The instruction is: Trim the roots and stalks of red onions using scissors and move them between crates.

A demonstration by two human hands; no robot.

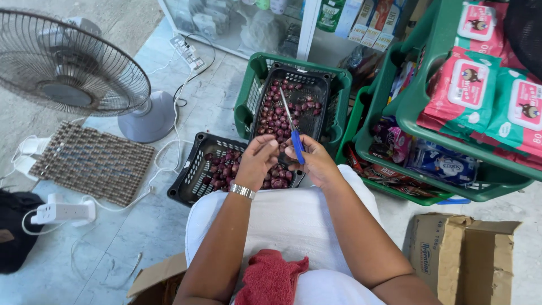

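I see my right hand clamped on a small blue-handled knife, its blade slanting up over the far basket. My left hand pinches something small at the fingertips; I cannot tell what. Both hands meet above the near edge of a black slotted plastic basket of dark red shallots on the floor. A second black basket sits inside a green plastic crate just beyond. A grey pedestal fan stands well left, green shelf bins crowd the right, leaving little side room.
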